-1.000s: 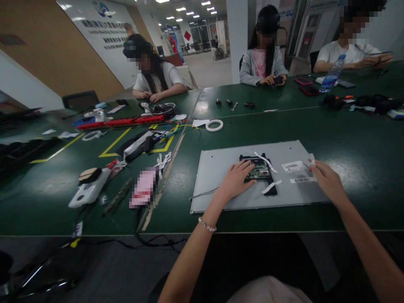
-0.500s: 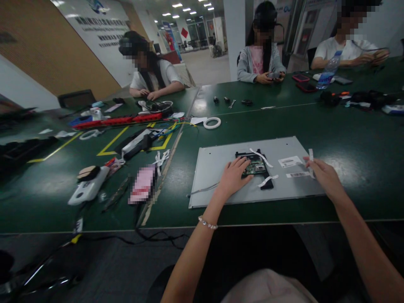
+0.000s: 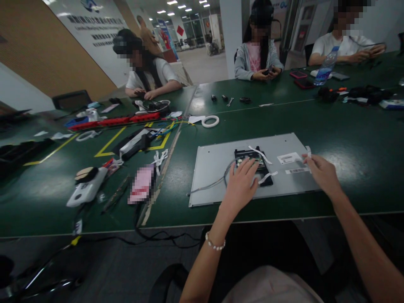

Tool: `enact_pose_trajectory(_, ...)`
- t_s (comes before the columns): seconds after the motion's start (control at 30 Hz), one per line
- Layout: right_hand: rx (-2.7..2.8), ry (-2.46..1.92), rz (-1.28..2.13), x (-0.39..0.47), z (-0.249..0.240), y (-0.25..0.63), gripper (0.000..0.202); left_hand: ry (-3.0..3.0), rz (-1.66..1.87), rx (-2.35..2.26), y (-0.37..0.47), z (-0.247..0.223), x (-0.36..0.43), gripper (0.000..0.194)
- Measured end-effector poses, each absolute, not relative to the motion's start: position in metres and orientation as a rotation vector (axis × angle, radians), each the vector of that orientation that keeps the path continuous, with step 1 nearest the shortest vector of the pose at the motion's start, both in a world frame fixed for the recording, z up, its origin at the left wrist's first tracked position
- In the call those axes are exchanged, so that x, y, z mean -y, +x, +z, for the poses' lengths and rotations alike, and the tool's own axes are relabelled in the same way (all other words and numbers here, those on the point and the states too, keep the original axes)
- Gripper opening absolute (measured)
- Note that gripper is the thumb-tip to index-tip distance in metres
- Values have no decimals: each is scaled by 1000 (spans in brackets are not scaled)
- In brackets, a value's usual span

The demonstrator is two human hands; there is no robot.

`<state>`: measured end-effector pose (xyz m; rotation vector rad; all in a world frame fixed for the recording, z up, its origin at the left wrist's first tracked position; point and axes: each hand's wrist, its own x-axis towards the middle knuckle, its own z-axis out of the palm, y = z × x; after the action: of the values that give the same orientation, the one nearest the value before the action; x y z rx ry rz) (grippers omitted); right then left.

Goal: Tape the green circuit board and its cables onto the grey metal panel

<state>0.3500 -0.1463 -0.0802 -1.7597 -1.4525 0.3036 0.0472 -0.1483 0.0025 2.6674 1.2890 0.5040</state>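
Observation:
A flat grey panel (image 3: 210, 168) lies on the green table in front of me. On it sits a black frame (image 3: 269, 179) with a circuit board (image 3: 259, 161) in it, and white tape strips (image 3: 268, 176) stick across its edges. My left hand (image 3: 240, 183) is open over the board's left part, fingers spread; whether the tips touch it I cannot tell. A thin grey cable (image 3: 208, 186) runs from the panel's left edge and curves up beside that hand. Above the panel's right side, my right hand (image 3: 323, 173) pinches a short white tape strip (image 3: 308, 150).
Left of the panel lie a pink phone-like item (image 3: 142, 185) and a white device (image 3: 86, 187). Beyond are a tape roll (image 3: 210, 118), a small wrench (image 3: 231, 102) and a red strip (image 3: 115, 121). Co-workers sit across the table near a water bottle (image 3: 326, 67).
My left hand has shifted right and toward me across the board, uncovering the curved cable. My right hand still pinches the tape strip, now slightly higher and tilted. The view has shifted slightly.

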Motion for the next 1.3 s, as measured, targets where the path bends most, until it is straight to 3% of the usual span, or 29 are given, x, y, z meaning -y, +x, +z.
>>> enact_pose_trajectory(0.37, 1511, -1781, 312, 149, -72, 343, 28, 2489, 521, -1294, 58, -25, 160, 24)
enact_pose_trajectory(0.8, 1580, -1737, 262, 151, -65, 337, 26, 2302, 596, -1056, 55, -18, 149, 37)
enact_pose_trajectory(1.3, 1545, -1527, 951, 157, -44, 265, 33, 2296, 700, -1583, 97, -37, 153, 10)
